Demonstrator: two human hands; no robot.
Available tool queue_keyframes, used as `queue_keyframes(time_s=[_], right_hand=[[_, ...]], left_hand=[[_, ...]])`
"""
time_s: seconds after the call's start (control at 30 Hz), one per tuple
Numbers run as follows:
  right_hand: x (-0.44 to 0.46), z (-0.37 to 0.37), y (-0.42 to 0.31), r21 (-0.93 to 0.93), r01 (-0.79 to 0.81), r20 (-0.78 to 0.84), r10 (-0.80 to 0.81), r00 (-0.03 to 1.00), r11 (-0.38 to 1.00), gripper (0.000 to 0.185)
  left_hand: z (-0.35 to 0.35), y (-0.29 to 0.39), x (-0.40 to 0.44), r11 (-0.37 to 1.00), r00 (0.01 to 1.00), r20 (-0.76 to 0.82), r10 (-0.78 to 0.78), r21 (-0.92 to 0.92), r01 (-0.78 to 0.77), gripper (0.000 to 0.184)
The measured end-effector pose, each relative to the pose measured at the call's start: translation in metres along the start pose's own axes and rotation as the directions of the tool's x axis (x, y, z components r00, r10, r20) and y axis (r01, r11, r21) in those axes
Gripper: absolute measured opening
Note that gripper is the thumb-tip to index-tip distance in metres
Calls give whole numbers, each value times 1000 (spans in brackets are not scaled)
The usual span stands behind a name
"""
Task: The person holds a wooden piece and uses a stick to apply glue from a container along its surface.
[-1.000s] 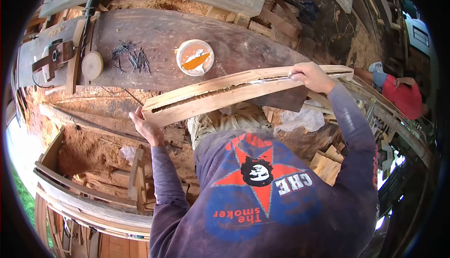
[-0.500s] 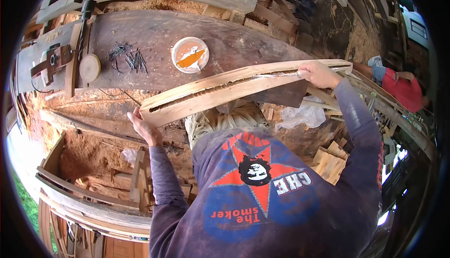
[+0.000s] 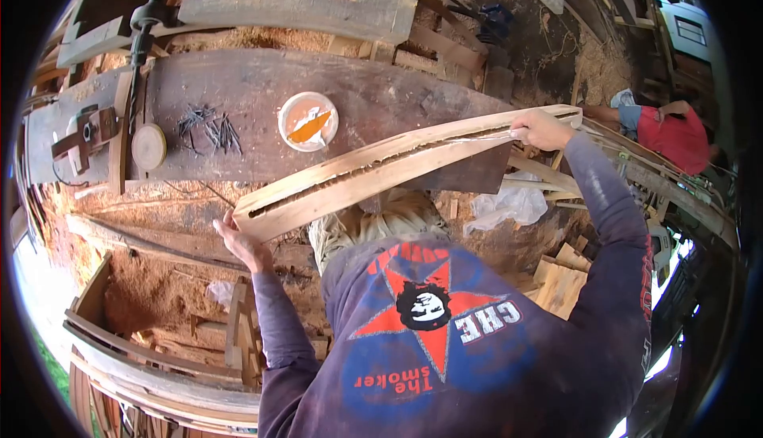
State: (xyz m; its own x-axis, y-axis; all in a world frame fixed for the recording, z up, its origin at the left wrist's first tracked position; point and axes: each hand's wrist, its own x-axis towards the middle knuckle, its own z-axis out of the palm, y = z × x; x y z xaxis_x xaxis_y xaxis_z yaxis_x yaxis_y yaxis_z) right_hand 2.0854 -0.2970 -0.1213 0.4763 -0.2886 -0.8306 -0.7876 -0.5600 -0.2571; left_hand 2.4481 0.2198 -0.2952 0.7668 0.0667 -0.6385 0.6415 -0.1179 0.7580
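Note:
A long, gently curved wooden piece (image 3: 381, 169) with a narrow groove along its face lies slantwise in front of me, over the near edge of the bench. My left hand (image 3: 245, 245) is closed on its left end, with the thumb side up against the end face. Near the right end my right hand (image 3: 544, 129) grips the piece, its fingertips at the groove. Whitish, shiny material shows in the groove just left of those fingertips. Beyond the piece, a round white tub (image 3: 307, 122) with an orange spreader and white paste stands on the bench.
Dark nails (image 3: 211, 129) lie loose on the bench (image 3: 238, 80), left of the tub. Farther left are a round wooden disc (image 3: 149, 147) and a clamp-like block (image 3: 83, 140). Sawdust and offcuts cover the ground. Another person in a red shirt (image 3: 675, 137) is at the far right.
My view has shifted, so the bench and tub appear lower and slightly left. My right hand is a little closer to the piece's right end. Both hands keep their hold.

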Motion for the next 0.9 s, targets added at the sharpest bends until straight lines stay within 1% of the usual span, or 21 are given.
queue_keyframes(time_s=[0.07,0.13,0.17,0.2,0.27,0.3,0.33,0.4,0.43,0.47,0.5,0.53,0.57,0.6,0.63,0.67,0.73,0.77,0.83,0.87,0.9], right_hand=[[10,8,-15,93,179,22,-182,983,979,18],[23,19,-40,7,249,32,-250,968,968,25],[28,30,-42,-14,295,-37,-296,955,955,24],[27,36,-39,-9,285,-52,-285,957,959,24],[23,42,-33,-98,242,-104,-252,962,965,22],[15,40,-26,-177,201,-121,-223,967,964,20],[6,39,-11,-180,204,-117,-227,967,962,20],[-12,37,25,-284,51,-194,-110,975,958,18],[-20,33,38,-284,49,-196,-108,975,958,18],[-30,26,53,-271,-22,-231,-42,972,962,18],[-40,19,69,-253,-100,-266,30,963,962,17],[-40,14,83,-285,28,-300,-117,947,958,19],[-38,11,97,-206,20,-265,-75,961,978,20],[-34,3,90,-124,14,-226,-42,973,992,21],[-28,-3,81,-25,46,-142,-49,989,999,24],[-20,-5,72,-18,49,-146,-52,988,999,24],[2,2,56,28,154,15,-154,988,988,26],[14,9,49,40,166,9,-167,986,985,26],[30,20,43,104,280,39,-285,958,954,27],[31,21,45,109,286,33,-291,956,952,27],[30,22,47,12,320,-35,-319,947,947,26]], left_hand=[[3,4,-5,1000,1000,-3,-14,27,14,67],[2,5,-4,1000,1000,-11,-14,-3,14,66],[4,6,-5,1000,1000,-12,-16,-3,16,67],[6,7,-3,1000,1000,7,-12,0,12,67],[4,7,-3,998,998,27,-55,-36,56,67],[4,6,-3,1000,1000,-2,-26,-9,26,68],[2,3,-2,1000,1000,-8,-28,-12,28,68],[-2,-2,1,998,999,3,32,59,-32,69],[-1,-3,4,996,999,-6,54,73,-54,70],[-1,-4,3,996,999,3,53,70,-53,70],[5,3,-3,991,996,-72,61,125,-51,69],[11,7,-8,982,987,-143,74,181,-47,69],[13,9,-8,992,991,-126,38,125,-22,70],[9,3,0,998,995,-102,15,55,-9,71],[9,3,0,998,993,-114,25,55,-19,72],[10,3,-1,998,990,-133,40,54,-33,73],[10,1,-1,996,985,-157,74,61,-65,73],[10,1,0,995,979,-180,97,56,-88,73],[9,-2,3,992,973,-198,121,56,-112,73],[8,-4,4,992,968,-215,127,51,-119,74],[10,-4,5,990,968,-212,136,55,-127,74]])
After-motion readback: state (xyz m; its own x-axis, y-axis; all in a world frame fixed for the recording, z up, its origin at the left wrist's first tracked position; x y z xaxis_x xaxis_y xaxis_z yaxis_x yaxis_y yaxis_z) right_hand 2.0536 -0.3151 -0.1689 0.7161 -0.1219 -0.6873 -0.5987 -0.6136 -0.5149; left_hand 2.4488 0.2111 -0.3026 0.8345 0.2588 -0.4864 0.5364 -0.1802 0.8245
